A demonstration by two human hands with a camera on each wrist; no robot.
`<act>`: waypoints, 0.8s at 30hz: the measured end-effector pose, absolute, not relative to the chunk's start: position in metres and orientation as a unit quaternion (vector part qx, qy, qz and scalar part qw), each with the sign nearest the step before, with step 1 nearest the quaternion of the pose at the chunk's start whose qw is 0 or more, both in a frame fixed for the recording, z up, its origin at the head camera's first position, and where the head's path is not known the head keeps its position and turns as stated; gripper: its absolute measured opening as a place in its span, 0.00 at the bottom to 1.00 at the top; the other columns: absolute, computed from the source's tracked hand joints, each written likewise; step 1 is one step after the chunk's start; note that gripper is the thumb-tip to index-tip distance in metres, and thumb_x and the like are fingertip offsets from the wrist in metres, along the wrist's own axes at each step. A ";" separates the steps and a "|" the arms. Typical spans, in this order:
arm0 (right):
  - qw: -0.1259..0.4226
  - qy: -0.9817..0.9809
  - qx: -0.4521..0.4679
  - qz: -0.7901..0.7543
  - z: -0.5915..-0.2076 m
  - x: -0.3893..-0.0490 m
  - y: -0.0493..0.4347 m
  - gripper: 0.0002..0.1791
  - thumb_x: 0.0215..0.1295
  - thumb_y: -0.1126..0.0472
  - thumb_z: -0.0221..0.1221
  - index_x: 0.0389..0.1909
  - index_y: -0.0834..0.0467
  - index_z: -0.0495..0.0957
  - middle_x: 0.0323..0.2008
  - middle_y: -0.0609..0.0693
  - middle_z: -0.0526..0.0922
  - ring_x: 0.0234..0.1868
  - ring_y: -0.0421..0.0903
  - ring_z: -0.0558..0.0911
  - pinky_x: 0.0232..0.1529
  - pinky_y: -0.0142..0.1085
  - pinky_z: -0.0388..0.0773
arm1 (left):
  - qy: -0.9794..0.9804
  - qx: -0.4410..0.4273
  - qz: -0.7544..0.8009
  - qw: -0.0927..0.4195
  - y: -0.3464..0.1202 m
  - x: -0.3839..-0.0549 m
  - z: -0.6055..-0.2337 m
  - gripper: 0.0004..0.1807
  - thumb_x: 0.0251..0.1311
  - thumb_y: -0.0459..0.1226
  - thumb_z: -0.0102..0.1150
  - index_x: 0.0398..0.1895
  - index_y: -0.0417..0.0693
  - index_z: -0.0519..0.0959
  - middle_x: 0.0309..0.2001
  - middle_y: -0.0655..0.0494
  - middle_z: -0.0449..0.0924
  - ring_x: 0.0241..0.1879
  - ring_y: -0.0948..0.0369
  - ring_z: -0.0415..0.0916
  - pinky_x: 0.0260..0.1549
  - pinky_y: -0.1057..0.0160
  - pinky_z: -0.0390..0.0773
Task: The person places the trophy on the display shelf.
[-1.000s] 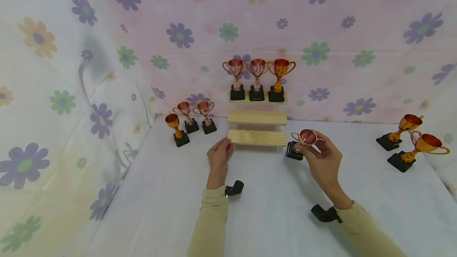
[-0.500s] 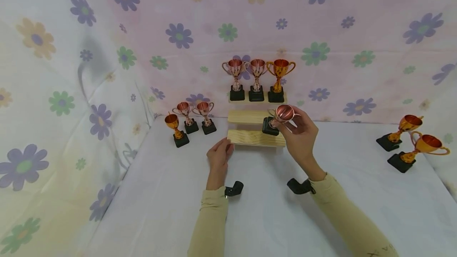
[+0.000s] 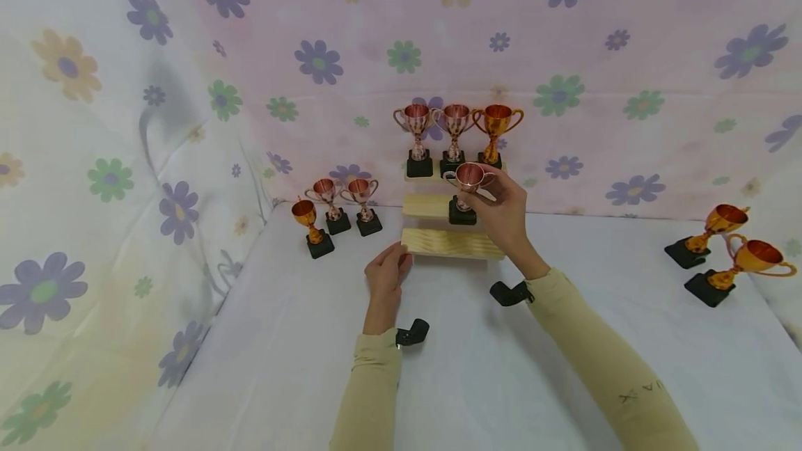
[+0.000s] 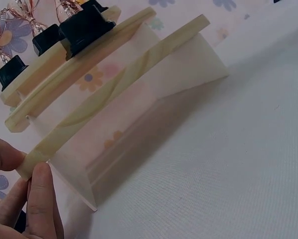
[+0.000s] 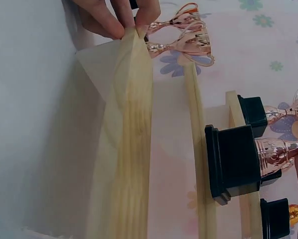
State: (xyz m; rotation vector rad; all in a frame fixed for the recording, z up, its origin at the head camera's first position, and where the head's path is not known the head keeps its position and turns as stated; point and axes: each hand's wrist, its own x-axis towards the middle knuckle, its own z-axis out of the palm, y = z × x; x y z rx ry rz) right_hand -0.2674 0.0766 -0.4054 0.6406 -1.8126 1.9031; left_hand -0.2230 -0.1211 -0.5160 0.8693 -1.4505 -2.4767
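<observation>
Pinching a shiny rose-gold, two-handled trophy cup on a black square base (image 3: pixel 464 209), the right hand (image 3: pixel 505 213) has thumb and fingers closed in on it from about 4 o'clock. That cup's upright, right at the pale wooden middle board (image 3: pixel 426 205) of a three-step display stand; honestly can't tell if its base is touching. Left hand (image 3: pixel 384 282) is down at the stand's 8 o'clock, thumb and fingertips nipping the end of the grainy pale wooden bottom board (image 3: pixel 451 243). Up at 12 o'clock, the top step's got two rose-gold trophies with black bases (image 3: pixel 417 138) plus a gold one (image 3: pixel 497 124) side by side. Over at 9 o'clock on the white cloth-covered table (image 3: pixel 301 353) sit two more rose-gold cups (image 3: pixel 365 211) and a gold cup (image 3: pixel 311 228), and way out towards 3 o'clock there's a pair of gold two-handled trophies (image 3: pixel 714 273).
</observation>
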 end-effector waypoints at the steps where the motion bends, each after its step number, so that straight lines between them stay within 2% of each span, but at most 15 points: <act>1: 0.211 -0.659 0.232 0.684 -0.402 -0.266 0.075 0.26 0.54 0.83 0.67 0.56 0.76 0.76 0.43 0.55 0.82 0.40 0.39 0.83 0.47 0.30 0.86 | -0.481 0.289 -0.824 0.071 -0.121 -0.223 -0.515 0.18 0.62 0.30 0.66 0.55 0.33 0.82 0.48 0.43 0.81 0.42 0.60 0.82 0.46 0.66 0.86; 4: 0.195 -0.673 0.239 0.673 -0.395 -0.268 0.071 0.26 0.54 0.82 0.68 0.56 0.76 0.76 0.45 0.67 0.81 0.40 0.39 0.83 0.46 0.29 0.85 | -0.479 0.287 -0.827 0.074 -0.121 -0.223 -0.515 0.17 0.62 0.30 0.66 0.55 0.33 0.82 0.48 0.43 0.81 0.42 0.60 0.82 0.46 0.67 0.86; 7: 0.176 -0.686 0.244 0.662 -0.389 -0.271 0.066 0.25 0.55 0.81 0.68 0.55 0.76 0.76 0.45 0.72 0.80 0.39 0.39 0.82 0.46 0.27 0.85 | -0.475 0.286 -0.829 0.078 -0.121 -0.224 -0.514 0.17 0.62 0.29 0.65 0.54 0.32 0.82 0.47 0.43 0.81 0.41 0.60 0.82 0.46 0.67 0.86; 15: 0.132 -0.716 0.225 0.648 -0.380 -0.281 0.049 0.21 0.59 0.75 0.68 0.53 0.75 0.78 0.46 0.71 0.83 0.41 0.40 0.82 0.45 0.25 0.84 | -0.476 0.285 -0.829 0.075 -0.119 -0.225 -0.513 0.17 0.64 0.29 0.64 0.55 0.32 0.81 0.47 0.43 0.81 0.41 0.60 0.82 0.46 0.66 0.86; 21: 0.129 -0.730 0.224 0.632 -0.375 -0.286 0.034 0.21 0.60 0.72 0.69 0.53 0.74 0.78 0.46 0.70 0.83 0.43 0.52 0.84 0.43 0.25 0.83 | -0.471 0.287 -0.830 0.079 -0.120 -0.224 -0.514 0.17 0.63 0.29 0.65 0.55 0.32 0.82 0.47 0.43 0.81 0.42 0.60 0.82 0.45 0.67 0.86; 24: 0.123 -0.728 0.224 0.636 -0.374 -0.288 0.028 0.20 0.60 0.73 0.69 0.51 0.75 0.78 0.44 0.70 0.82 0.43 0.55 0.83 0.41 0.23 0.81 | -0.469 0.286 -0.831 0.079 -0.121 -0.223 -0.516 0.17 0.63 0.29 0.65 0.55 0.32 0.82 0.47 0.42 0.81 0.41 0.60 0.82 0.45 0.67 0.86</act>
